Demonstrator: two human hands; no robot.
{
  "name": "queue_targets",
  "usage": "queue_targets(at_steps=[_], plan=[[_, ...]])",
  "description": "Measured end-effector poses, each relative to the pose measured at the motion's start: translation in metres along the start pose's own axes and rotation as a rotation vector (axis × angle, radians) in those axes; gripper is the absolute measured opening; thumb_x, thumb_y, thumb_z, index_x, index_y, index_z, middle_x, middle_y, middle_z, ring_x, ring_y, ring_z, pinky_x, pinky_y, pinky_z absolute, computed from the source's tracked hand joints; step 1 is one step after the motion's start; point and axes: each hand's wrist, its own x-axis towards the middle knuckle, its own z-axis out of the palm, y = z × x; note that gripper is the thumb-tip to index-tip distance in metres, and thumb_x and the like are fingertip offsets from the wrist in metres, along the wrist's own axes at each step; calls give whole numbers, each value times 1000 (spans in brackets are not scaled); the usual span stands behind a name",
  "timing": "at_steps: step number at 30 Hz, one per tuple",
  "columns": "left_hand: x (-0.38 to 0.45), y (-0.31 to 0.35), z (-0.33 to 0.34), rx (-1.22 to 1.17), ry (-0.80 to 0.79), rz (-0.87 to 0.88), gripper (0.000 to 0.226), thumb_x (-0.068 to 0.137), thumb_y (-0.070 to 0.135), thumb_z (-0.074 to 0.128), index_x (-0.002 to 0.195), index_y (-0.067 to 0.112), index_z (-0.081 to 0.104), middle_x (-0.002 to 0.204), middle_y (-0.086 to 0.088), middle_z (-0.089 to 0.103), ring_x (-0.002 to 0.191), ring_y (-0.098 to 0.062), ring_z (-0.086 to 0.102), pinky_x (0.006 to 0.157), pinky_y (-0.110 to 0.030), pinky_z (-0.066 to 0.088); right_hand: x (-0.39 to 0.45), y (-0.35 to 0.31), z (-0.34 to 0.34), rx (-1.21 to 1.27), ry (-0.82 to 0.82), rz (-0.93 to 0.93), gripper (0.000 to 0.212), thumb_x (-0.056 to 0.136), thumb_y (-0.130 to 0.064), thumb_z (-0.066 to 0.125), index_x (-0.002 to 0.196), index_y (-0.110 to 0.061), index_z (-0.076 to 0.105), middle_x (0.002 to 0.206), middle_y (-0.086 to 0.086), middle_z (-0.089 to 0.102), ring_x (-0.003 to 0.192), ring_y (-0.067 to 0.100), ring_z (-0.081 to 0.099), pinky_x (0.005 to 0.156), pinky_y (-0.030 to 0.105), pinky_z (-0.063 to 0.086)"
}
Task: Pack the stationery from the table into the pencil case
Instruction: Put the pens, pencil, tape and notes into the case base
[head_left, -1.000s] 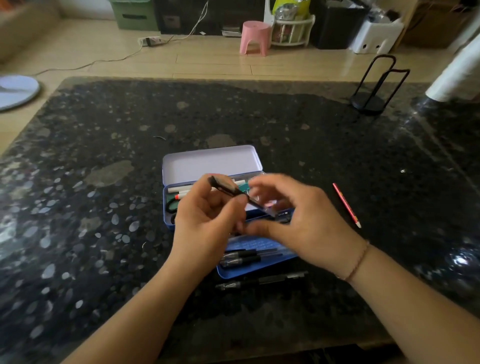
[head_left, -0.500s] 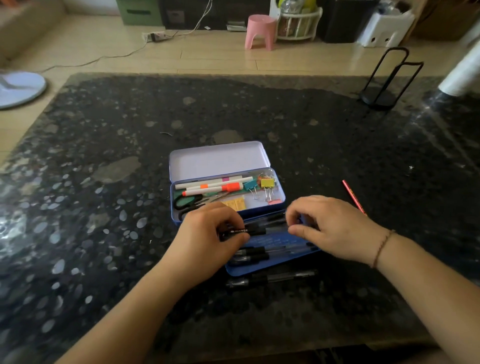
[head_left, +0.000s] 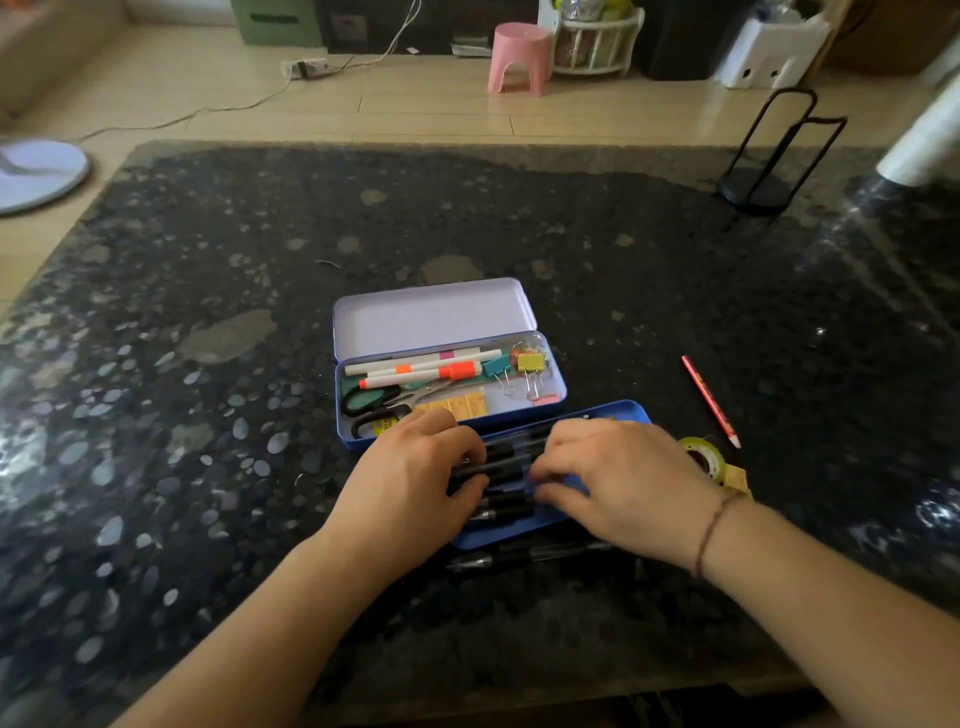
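Observation:
The blue tin pencil case (head_left: 560, 388) lies open with its pale lid (head_left: 431, 317) tipped back. Inside are markers (head_left: 421, 370), scissors (head_left: 371, 402) and binder clips (head_left: 530, 364). A blue inner tray (head_left: 626, 411) sits askew against the case's front and holds several black pens (head_left: 506, 467). My left hand (head_left: 410, 488) and my right hand (head_left: 623, 478) rest on the tray, fingertips pinching the two ends of one black pen among the others. Another black pen (head_left: 519, 558) lies on the table in front of the tray. To the right lie a red pencil (head_left: 709, 400), a tape roll (head_left: 704, 457) and a small yellow block (head_left: 735, 478).
The dark speckled table (head_left: 208, 415) reaches its far edge at the wooden floor. A black wire stand (head_left: 763, 171) and a white roll (head_left: 924, 145) stand at the far right corner.
Both hands came down from above the case with a black pen and now lie low on the inner tray. The markers and clips in the case are uncovered.

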Motion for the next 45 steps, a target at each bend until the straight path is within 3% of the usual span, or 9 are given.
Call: queue_targets(at_steps=[12, 16, 20, 25, 30, 34, 38, 41, 45], plan=[[-1, -1, 1, 10, -7, -65, 5, 74, 28, 66, 77, 24, 65, 70, 15, 48, 68, -7, 46, 61, -26, 45, 11, -32, 9, -142, -59, 40, 17, 94, -25, 55, 110, -26, 57, 105, -5, 53, 94, 18, 58, 71, 36, 48], [-1, 3, -9, -115, 173, -84, 16, 82, 35, 65, 91, 23, 63, 75, 18, 47, 69, -4, 49, 61, -15, 41, 3, -20, -10, -122, -6, 118, 9, 94, -32, 54, 103, -32, 55, 104, -8, 57, 97, 16, 58, 69, 31, 40], [2, 18, -14, -357, 427, -163, 15, 83, 30, 66, 91, 19, 60, 78, 14, 56, 69, -10, 54, 59, -16, 43, -3, 0, -29, 334, 237, 264, 36, 89, -23, 64, 111, -47, 50, 86, -10, 62, 67, 5, 59, 66, 28, 49], [0, 36, -5, -333, 210, -13, 29, 80, 42, 68, 102, 24, 60, 91, 14, 62, 82, -5, 60, 70, -22, 52, 0, -12, -21, 1168, 313, 341, 54, 88, -7, 64, 124, -38, 40, 70, 1, 69, 55, 27, 69, 46, 29, 51], [-1, 34, -1, -328, 130, -3, 14, 81, 37, 69, 90, 26, 69, 82, 16, 66, 76, -1, 62, 68, -21, 54, -1, -6, -18, 1260, 296, 451, 32, 87, -1, 64, 107, -21, 49, 65, 10, 71, 60, 31, 71, 50, 31, 56], [-2, 22, 1, -204, 67, 9, 14, 80, 34, 71, 91, 25, 72, 80, 16, 66, 77, -3, 59, 71, -29, 53, -3, 8, -17, 1108, 154, 531, 18, 90, -10, 64, 104, -16, 54, 72, 13, 67, 58, 27, 71, 44, 28, 51], [-2, 12, 6, -94, 42, -9, 16, 79, 36, 69, 92, 27, 74, 88, 13, 58, 86, -9, 53, 77, -38, 51, -9, 23, -19, 462, 9, 463, 9, 88, -26, 66, 94, -32, 63, 63, 0, 69, 48, 5, 64, 53, 29, 53], [-3, 8, 8, -6, -11, -2, 16, 78, 34, 71, 93, 27, 72, 89, 12, 57, 87, -11, 51, 79, -40, 49, -7, 21, -17, 184, -33, 411, 12, 83, -43, 68, 93, -37, 67, 63, -11, 61, 63, 3, 61, 67, 31, 55], [-3, 6, 7, 26, -37, 13, 21, 76, 37, 72, 96, 28, 70, 91, 12, 58, 88, -12, 52, 80, -39, 48, -1, 19, -8, 57, 33, 332, 13, 85, -46, 63, 96, -39, 63, 64, -16, 56, 71, 3, 58, 61, 27, 47]])
